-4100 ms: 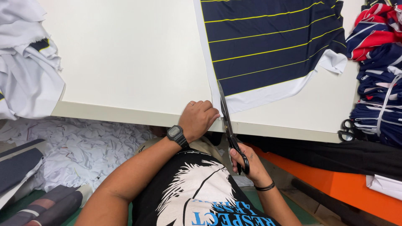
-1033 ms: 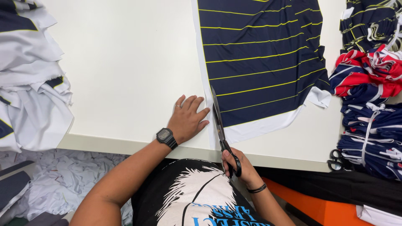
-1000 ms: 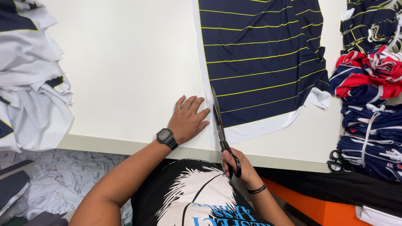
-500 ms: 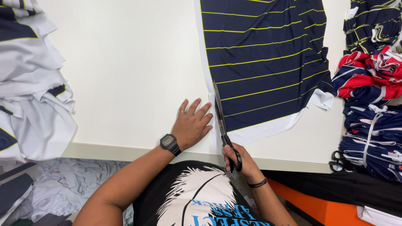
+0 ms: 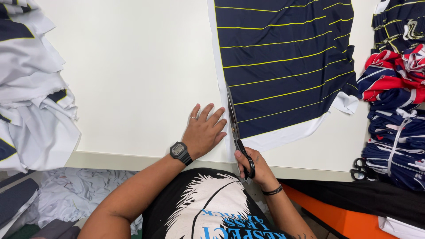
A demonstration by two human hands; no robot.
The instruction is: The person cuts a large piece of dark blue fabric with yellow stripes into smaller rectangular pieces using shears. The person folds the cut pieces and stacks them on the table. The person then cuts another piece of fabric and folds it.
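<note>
Scissors [image 5: 237,132] are gripped at the near table edge by the right hand [image 5: 254,166], whose fingers are closed through the black handles; the blades run away from the body along the left border of the navy fabric [image 5: 283,66]. Whether the blades are parted or closed cannot be told. Just to their left, the left hand [image 5: 206,132] is laid flat on the white table [image 5: 133,66], fingers spread, holding nothing, with its fingertips near the white strip of cloth beside the cut line. A black watch [image 5: 180,152] is worn on that wrist.

The fabric, navy with thin yellow stripes and a white underlayer, is judged soft, light and limp; it would likely shift or pucker unless pressed flat close beside the blades. Farther off, white cloth pieces [image 5: 31,97] are heaped at the left, and folded red and navy garments [image 5: 394,110] are stacked at the right.
</note>
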